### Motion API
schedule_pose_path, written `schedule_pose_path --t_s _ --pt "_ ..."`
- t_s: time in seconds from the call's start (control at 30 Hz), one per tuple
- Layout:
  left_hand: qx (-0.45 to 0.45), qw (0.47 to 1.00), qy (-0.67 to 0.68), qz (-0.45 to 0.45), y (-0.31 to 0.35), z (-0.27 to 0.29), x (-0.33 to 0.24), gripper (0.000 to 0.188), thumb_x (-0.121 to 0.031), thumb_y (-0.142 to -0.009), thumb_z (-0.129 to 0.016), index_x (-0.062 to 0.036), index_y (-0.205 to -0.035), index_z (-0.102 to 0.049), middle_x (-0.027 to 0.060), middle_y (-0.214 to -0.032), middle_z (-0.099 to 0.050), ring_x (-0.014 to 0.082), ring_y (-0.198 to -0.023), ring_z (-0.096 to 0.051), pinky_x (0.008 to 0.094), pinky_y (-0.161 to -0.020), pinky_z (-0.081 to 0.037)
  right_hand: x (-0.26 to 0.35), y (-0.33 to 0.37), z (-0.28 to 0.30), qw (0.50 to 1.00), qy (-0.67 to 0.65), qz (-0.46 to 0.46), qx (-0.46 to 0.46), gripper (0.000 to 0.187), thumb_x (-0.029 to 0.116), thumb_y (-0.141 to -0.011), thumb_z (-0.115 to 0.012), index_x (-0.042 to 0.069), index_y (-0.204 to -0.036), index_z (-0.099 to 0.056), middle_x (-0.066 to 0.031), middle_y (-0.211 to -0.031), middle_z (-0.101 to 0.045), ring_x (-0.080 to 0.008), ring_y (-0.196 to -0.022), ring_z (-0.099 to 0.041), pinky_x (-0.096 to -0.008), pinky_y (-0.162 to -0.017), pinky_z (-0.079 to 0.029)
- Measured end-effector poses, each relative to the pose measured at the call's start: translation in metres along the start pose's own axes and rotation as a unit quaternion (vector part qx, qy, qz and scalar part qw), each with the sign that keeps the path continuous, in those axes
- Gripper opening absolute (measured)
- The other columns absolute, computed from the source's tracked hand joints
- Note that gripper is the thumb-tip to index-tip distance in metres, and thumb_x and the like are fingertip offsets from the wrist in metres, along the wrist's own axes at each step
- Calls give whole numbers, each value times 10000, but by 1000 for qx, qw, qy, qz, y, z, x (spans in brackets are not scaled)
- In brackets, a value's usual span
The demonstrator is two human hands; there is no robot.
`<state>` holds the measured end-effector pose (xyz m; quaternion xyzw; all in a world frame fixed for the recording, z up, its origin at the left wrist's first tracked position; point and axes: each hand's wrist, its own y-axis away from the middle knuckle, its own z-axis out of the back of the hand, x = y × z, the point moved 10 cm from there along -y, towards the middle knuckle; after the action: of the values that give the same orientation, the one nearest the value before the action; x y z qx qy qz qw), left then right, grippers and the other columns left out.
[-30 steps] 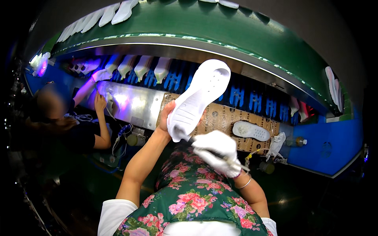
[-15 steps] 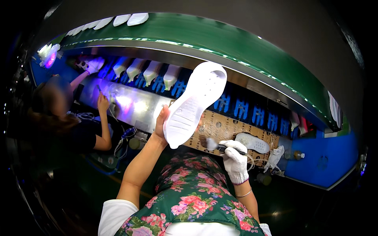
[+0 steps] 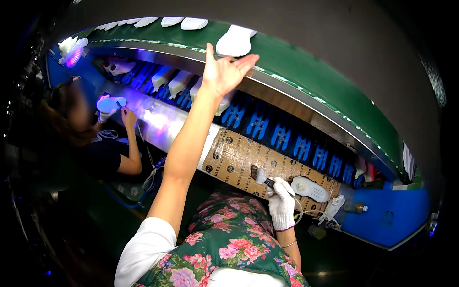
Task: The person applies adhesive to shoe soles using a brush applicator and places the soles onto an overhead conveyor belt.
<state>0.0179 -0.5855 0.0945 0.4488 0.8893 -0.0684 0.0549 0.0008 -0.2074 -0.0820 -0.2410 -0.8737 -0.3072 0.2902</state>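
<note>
At the edge of the green belt, my bare left hand [image 3: 224,75] is open, thumb and fingers spread, with nothing in it. Just beyond its fingers a white shoe sole [image 3: 235,42] lies on the belt. My right hand [image 3: 281,203], in a white knitted glove, is closed round the dark handle of a brush [image 3: 262,177]. A thin tube or cord trails from the brush hand. The brush's pale head hovers over or touches the cardboard; which one I cannot tell. Beside my right hand, another shoe sole [image 3: 310,189], whitish with small holes, rests on the cardboard.
Printed cardboard [image 3: 234,165] covers the bench before me. Behind it runs a row of blue holders [image 3: 258,125], some bearing white shoe parts. More soles [image 3: 193,23] sit along the green belt [image 3: 306,71]. A co-worker [image 3: 91,129] at the left holds a sole and a tool under violet light.
My left hand has moved up and away to the belt and let go of the white sole, which now lies there. My right hand has shifted slightly, still gripping the brush.
</note>
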Motion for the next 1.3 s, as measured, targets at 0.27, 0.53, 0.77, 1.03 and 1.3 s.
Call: schedule_pose_path --t_s 0.27,0.53,0.77,1.03,1.3 --pt "-128 589 -728 -327 42 -41 -58 942 -305 -772 -821 -12 -1508 -313 297 -1362 -478 379 -1191 -535 464 -1021 -450 -5 -2 13 999 12 -8 -37 275 37 -890 -682 -60 -1143 -641 -170 -1036 -693 -195 -794 -609 -303 -668 -477" --pt "-86 400 -880 -241 -64 -20 -71 1095 -386 -697 -852 -60 -1547 -244 348 -1192 -560 461 -1134 -519 522 -995 -444 -13 -1 -5 997 54 -19 -43 254 50 -904 -675 -39 -1139 -639 -119 -972 -675 -202 -788 -613 -307 -687 -492" --pt "-203 169 -865 -428 -32 -61 -173 522 -352 -776 -753 -92 -1209 -622 206 -1287 -549 427 -1250 -475 601 -1001 -345 -19 6 5 997 55 -19 -56 248 40 -900 -684 -40 -1134 -668 -146 -1013 -714 -191 -783 -651 -293 -675 -513" --pt "-88 588 -699 -397 68 -32 -221 253 -118 -879 -700 -10 -1090 -613 106 -1156 -611 174 -951 -672 311 -839 -527 -12 -5 -6 996 72 -22 -37 272 75 -898 -692 -19 -1149 -648 -90 -979 -676 -179 -800 -618 -300 -685 -498" --pt "-144 571 -528 -612 283 -55 -190 234 -73 -957 -463 -53 -1189 -482 182 -1302 -538 255 -1202 -529 409 -1063 -411 44 -14 -48 998 42 33 33 259 80 -883 -707 -23 -1113 -648 -151 -1046 -690 -175 -772 -630 -294 -665 -526"
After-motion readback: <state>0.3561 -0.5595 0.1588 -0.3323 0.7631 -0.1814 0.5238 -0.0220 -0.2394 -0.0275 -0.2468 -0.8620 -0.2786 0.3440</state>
